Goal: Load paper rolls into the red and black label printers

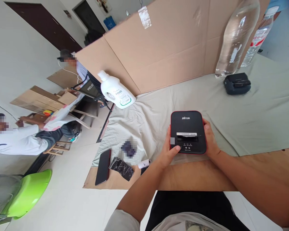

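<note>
A small black printer [188,128] with red edges and a paper slot across its top lies between my two hands on the cloth-covered table. My left hand [167,154] grips its left side, the thumb resting on the lower left corner near the buttons. Along the opposite edge, my right hand [210,139] is wrapped round the printer's side. Left of my left forearm is a white paper roll [144,164]. Beside it lie a crinkled black plastic packet [121,168] and a dark phone [103,167]. A dark blurred item [128,149] sits just behind them.
A white detergent jug [117,91] stands at the back left, before a cardboard partition [168,48]. At the back right are a black device [238,84], a large clear bottle [238,38] and a smaller bottle [258,40]. Two people work beyond the table, near a green basin [30,194].
</note>
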The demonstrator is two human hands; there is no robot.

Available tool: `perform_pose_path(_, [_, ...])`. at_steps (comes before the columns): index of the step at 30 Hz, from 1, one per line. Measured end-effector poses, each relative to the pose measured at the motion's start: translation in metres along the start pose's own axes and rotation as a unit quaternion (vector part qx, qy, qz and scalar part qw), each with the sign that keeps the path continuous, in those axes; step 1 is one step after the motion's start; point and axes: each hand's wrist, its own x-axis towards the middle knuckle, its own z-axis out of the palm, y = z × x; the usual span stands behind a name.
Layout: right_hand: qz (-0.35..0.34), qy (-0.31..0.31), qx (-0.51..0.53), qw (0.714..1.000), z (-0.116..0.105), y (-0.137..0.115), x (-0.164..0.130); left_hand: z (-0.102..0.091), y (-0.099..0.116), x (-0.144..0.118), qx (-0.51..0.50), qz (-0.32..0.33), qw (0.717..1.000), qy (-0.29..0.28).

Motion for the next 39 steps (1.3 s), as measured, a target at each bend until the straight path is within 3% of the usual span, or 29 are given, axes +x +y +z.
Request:
perform_pose_path(2, [0.042,0.014,0.049,0.998,0.000,-0.009,0.001,-0.009,-0.004,0.010,-0.034,0.001,0.999,0.031])
perform_pose_path(5, [0.056,-0.036,-0.001,0.998,-0.002,-0.022,0.004,-0.040,-0.012,0.041,-0.122,-0.024,0.982,0.140])
perform_pose_path(9, [0.114,-0.119,-0.077,0.983,-0.003,-0.025,0.005,-0.113,-0.007,0.104,-0.202,-0.038,0.934,0.293])
perform_pose_path(12, [0.169,-0.115,-0.087,0.975,0.000,-0.020,0.002,-0.172,0.004,0.146,-0.190,-0.035,0.898,0.395])
perform_pose_path(16, [0.169,-0.141,-0.114,0.969,0.004,-0.015,-0.002,-0.233,0.012,0.174,-0.143,-0.082,0.856,0.490])
perform_pose_path(20, [0.173,-0.171,-0.134,0.961,0.005,-0.017,-0.002,-0.263,0.006,0.177,-0.104,-0.119,0.826,0.541])
perform_pose_path(25, [0.162,-0.184,-0.156,0.957,0.006,-0.018,-0.001,-0.275,0.007,0.165,0.095,-0.159,0.774,0.605])
perform_pose_path(28, [0.148,-0.179,-0.170,0.958,0.008,-0.015,-0.001,-0.265,0.017,0.158,0.148,-0.130,0.761,0.618])
perform_pose_path(31, [0.131,-0.178,-0.179,0.959,0.011,-0.011,0.003,-0.225,0.020,0.155,0.195,-0.077,0.771,0.601])
perform_pose_path(33, [0.118,-0.177,-0.186,0.959,0.013,-0.011,0.005,-0.177,0.010,0.151,0.211,-0.040,0.802,0.558])
perform_pose_path(35, [0.111,-0.181,-0.193,0.958,0.015,-0.014,0.004,-0.116,-0.006,0.140,0.194,-0.025,0.839,0.508])
perform_pose_path(37, [0.109,-0.196,-0.190,0.956,0.015,-0.019,-0.002,-0.055,-0.024,0.122,0.122,-0.018,0.898,0.422])
perform_pose_path(39, [0.109,-0.237,-0.169,0.950,0.012,-0.024,-0.008,-0.007,-0.038,0.099,0.067,-0.042,0.923,0.377])
